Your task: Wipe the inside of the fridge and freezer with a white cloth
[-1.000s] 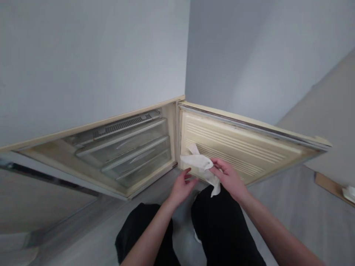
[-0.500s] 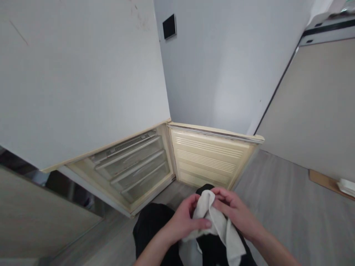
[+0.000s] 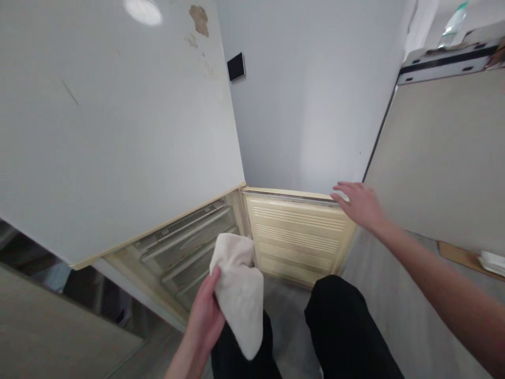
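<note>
White cloth (image 3: 239,295) now in left hand (image 3: 205,316) alone; right hand (image 3: 361,202) reaches door (image 3: 298,237).

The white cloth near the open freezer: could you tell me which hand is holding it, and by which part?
The left hand grips the white cloth along its left edge, the rest draping down. The right hand holds nothing, resting open at the door top.

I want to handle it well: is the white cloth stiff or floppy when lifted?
Probably floppy: the white cloth droops below the left hand that grips it. Likely light, since thumb and fingers alone carry it. Unlikely to slip; it bunches.
</note>
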A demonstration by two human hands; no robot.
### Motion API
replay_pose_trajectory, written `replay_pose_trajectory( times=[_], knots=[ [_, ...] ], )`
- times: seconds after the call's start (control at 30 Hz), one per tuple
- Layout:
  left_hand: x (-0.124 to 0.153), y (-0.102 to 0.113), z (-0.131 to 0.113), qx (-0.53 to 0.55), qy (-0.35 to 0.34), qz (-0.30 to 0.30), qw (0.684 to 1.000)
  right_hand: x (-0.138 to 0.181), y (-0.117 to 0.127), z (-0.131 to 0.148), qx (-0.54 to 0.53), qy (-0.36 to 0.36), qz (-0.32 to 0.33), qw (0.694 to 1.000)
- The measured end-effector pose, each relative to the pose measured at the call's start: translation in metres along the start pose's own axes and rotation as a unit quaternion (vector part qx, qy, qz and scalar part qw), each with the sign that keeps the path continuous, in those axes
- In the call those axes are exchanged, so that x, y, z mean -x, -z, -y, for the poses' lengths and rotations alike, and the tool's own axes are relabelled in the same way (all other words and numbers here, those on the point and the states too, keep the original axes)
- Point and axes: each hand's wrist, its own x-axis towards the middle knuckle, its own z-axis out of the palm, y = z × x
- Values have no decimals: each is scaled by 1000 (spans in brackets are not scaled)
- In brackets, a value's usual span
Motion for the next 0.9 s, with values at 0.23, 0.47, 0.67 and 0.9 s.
replay_pose_trajectory(
  times=[0.23, 0.47, 0.67, 0.9],
  knots=[
    [-92, -76, -50, -295, -383, 23, 875, -77, -30, -61, 14, -4, 335, 942],
    [-226, -142, -68, -491, -490, -4, 721, -66, -45, -54, 1, 70, 343, 937],
    [-256, -140, -73, -571, -552, 16, 607, -57, -47, -49, 41, 138, 323, 935],
    [-206, -177, -14, -587, -627, 153, 489, -53, -46, -43, 43, 125, 323, 937]
  ],
)
